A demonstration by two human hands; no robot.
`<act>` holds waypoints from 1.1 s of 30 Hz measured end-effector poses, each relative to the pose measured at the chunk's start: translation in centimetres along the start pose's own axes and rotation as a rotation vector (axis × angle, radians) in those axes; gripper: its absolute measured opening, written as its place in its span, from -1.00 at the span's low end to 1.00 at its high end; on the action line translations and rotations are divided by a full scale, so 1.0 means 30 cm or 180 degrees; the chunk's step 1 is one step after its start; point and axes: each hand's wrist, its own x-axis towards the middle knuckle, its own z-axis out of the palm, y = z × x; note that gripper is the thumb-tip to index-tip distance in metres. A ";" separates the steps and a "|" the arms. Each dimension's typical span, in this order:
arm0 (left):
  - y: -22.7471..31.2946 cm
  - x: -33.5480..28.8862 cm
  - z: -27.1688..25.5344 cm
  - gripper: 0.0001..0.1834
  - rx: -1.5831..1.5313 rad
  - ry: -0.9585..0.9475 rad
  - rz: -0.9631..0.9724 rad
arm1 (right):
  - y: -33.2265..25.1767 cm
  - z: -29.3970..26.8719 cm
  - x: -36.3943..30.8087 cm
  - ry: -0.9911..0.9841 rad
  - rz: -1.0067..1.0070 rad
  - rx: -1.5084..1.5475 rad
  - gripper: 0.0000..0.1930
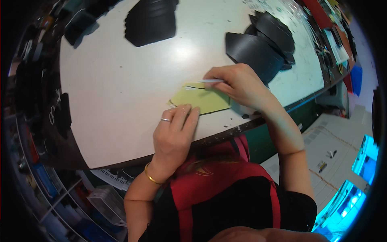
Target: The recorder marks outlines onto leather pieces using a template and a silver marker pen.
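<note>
A yellow-green flat panel (205, 98) with a narrow dark slot or line near its far edge lies at the near side of the white table top. Dark edging shows along its near side, possibly a black piece beneath. My left hand (175, 131), with a ring and a gold bangle, rests its outstretched fingers on the panel's near left part. In my right hand (238, 82) a thin white pen-like stick (212, 81) is pinched, lying low over the slot's right end. Its exact tip is hard to make out.
A fanned stack of black sheet pieces (151, 22) lies at the far side. To the right is a loose pile of black pieces (258, 50), close beyond my right hand. Small black scraps (245, 116) sit by the table's near edge. A white crate (107, 203) stands below left.
</note>
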 end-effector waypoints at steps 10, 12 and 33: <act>0.049 0.038 -0.014 -0.42 0.0774 -0.0667 0.0235 | 0.028 -0.007 -0.081 0.0386 0.0037 0.0090 -0.70; 0.054 0.040 -0.003 -0.43 0.0855 -0.0603 0.0312 | 0.035 -0.018 -0.083 0.1074 -0.0356 -0.0452 -0.73; 0.095 0.036 0.067 -0.67 0.0875 -0.0153 0.0781 | -0.127 0.001 0.101 0.0510 -0.1746 -0.0248 -0.82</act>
